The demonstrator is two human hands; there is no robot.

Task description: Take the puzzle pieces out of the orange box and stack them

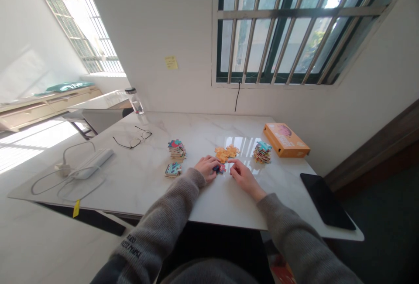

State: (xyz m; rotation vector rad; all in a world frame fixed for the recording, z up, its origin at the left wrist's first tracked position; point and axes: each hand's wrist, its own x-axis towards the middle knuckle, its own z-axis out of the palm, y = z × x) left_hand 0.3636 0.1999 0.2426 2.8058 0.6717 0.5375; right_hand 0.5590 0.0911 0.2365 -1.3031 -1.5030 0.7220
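My left hand (pixel 207 168) lies low over the table with its fingers bent onto a dark blue and pink jigsaw puzzle piece (pixel 221 169), which they partly cover. To the right, my right hand (pixel 242 176) has its index finger stretched out towards the orange puzzle pieces (pixel 222 154), the other fingers curled; nothing shows in it. Those orange pieces lie in a loose cluster just beyond both hands. A tall stack of puzzle pieces (pixel 177 150) and a lower stack (pixel 173 170) stand left of my left hand. Another stack (pixel 262 152) stands beyond my right hand.
An orange box (pixel 286 139) sits at the back right, with a black tablet (pixel 326 201) near the right edge. Glasses (pixel 133 141), a white power strip (pixel 93 164) with its cable and a clear bottle (pixel 135 101) are on the left of the white table (pixel 150 196).
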